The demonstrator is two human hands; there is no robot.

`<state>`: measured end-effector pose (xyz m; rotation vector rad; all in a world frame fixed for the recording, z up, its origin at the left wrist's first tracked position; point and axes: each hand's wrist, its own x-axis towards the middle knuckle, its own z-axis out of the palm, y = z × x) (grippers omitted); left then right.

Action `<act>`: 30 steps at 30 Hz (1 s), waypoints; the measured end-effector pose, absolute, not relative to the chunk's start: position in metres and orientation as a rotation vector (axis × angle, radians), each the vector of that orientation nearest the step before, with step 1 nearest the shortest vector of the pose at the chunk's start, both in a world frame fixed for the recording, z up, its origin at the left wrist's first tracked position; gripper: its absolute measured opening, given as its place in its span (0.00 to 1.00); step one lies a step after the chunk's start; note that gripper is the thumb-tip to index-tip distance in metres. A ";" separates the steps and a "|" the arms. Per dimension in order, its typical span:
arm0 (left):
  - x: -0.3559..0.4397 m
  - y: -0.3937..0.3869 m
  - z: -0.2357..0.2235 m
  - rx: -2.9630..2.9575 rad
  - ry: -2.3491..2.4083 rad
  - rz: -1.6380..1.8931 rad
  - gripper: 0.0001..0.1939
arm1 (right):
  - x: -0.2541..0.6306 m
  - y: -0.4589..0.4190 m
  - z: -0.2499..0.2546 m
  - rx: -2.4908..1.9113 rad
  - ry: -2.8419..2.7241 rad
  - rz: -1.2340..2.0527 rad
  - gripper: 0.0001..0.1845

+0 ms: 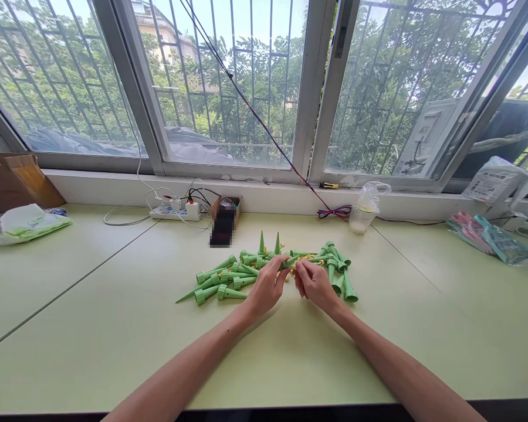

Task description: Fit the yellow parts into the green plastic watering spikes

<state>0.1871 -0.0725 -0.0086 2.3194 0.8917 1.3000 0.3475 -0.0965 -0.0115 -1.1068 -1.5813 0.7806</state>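
Note:
My left hand (267, 286) is closed around a green plastic watering spike (290, 262), holding it just above the table with its tip pointing right. Close beside it, my right hand (315, 285) is pinched at the near end of small yellow parts; what its fingertips grip is too small and hidden to make out. Several more green spikes (231, 292) lie in a loose heap to the left, two of them standing upright (261, 242) behind my left hand. To the right lies another cluster of green spikes (350, 288). Small yellow pieces (307, 257) are scattered among them.
Behind the heap are a power strip (176, 212) with cables, a small cardboard box (234, 205) and a blurred dark object (222, 227). A plastic cup with a bag (362, 217) stands back right. Plastic packets lie at far left (33, 224) and right (488, 237).

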 end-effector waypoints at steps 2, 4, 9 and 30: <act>0.188 -0.073 -0.009 2.328 0.900 1.297 0.12 | 0.347 -0.097 -0.012 -1.090 -1.581 0.809 0.23; 0.188 -0.074 -0.008 2.328 0.909 1.276 0.11 | 0.346 -0.098 -0.012 -1.075 -1.583 0.834 0.22; 0.189 -0.076 -0.006 2.317 0.910 1.228 0.11 | 0.346 -0.099 -0.012 -1.063 -1.584 0.859 0.22; 0.189 -0.077 -0.005 2.239 0.937 1.200 0.17 | 0.348 -0.103 -0.007 -1.106 -1.683 0.771 0.23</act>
